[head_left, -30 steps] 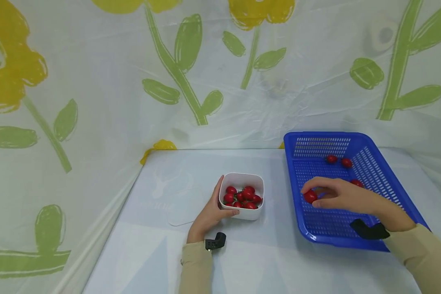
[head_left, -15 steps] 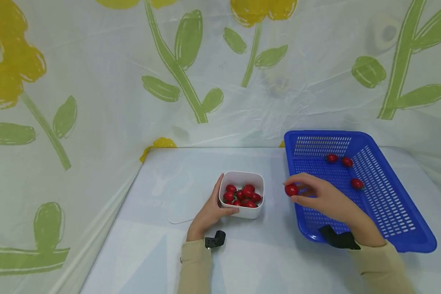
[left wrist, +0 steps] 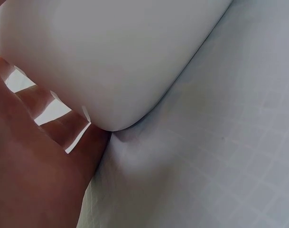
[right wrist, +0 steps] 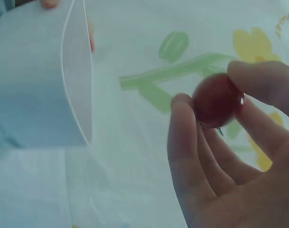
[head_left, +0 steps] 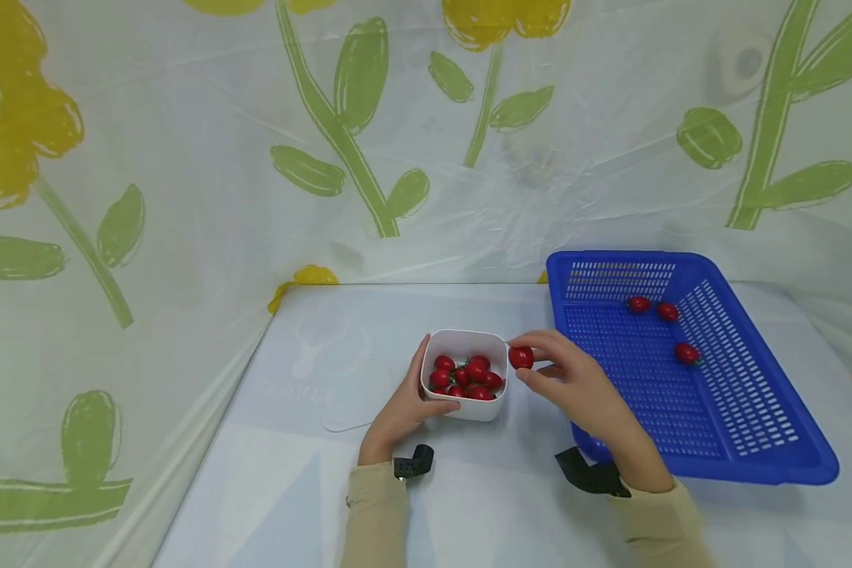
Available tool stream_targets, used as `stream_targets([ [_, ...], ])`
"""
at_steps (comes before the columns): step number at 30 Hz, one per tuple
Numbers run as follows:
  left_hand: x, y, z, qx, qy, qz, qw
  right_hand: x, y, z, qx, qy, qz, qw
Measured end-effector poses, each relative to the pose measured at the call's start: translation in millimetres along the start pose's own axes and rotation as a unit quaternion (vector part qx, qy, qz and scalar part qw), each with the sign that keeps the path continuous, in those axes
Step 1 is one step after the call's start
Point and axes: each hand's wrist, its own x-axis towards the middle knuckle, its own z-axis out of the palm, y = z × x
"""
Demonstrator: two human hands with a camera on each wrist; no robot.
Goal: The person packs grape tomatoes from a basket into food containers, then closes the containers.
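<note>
My left hand (head_left: 403,412) holds a small white square container (head_left: 480,409) by its left side, thumb across the front wall and fingers along the side. Several cherry tomatoes (head_left: 461,376) lie inside it. Just right of the container's rim, my right hand (head_left: 575,384) pinches one cherry tomato (head_left: 521,357) between thumb and fingertips. The right wrist view shows this held tomato (right wrist: 218,100) apart from the container (right wrist: 35,80), with a bit of green stem under it. In the left wrist view, the fingers (left wrist: 54,116) lie against the container's white wall (left wrist: 116,57).
A blue perforated plastic basket (head_left: 788,371) stands on the right of the table (head_left: 277,465). Three cherry tomatoes (head_left: 686,353) lie in it, toward its back and right side. A flower-printed white curtain (head_left: 213,197) hangs behind the table.
My right hand has moved left with the cherry tomato, from over the blue basket to beside the white container. The left hand and the container have stayed in place.
</note>
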Motion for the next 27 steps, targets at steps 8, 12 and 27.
stream_targets([
  [8,-0.1,0.1,0.2,-0.010,-0.004,0.003,0.9999,5.4,-3,35,-0.011,0.084,-0.028,0.9960],
  [12,-1.0,2.7,0.3,-0.013,-0.006,-0.001,0.9999,7.2,1,51,-0.013,0.132,-0.042,0.9903],
  [27,-3.6,5.7,0.8,-0.001,-0.005,-0.012,0.9999,15.5,25,84,-0.072,0.214,-0.016,0.9741],
])
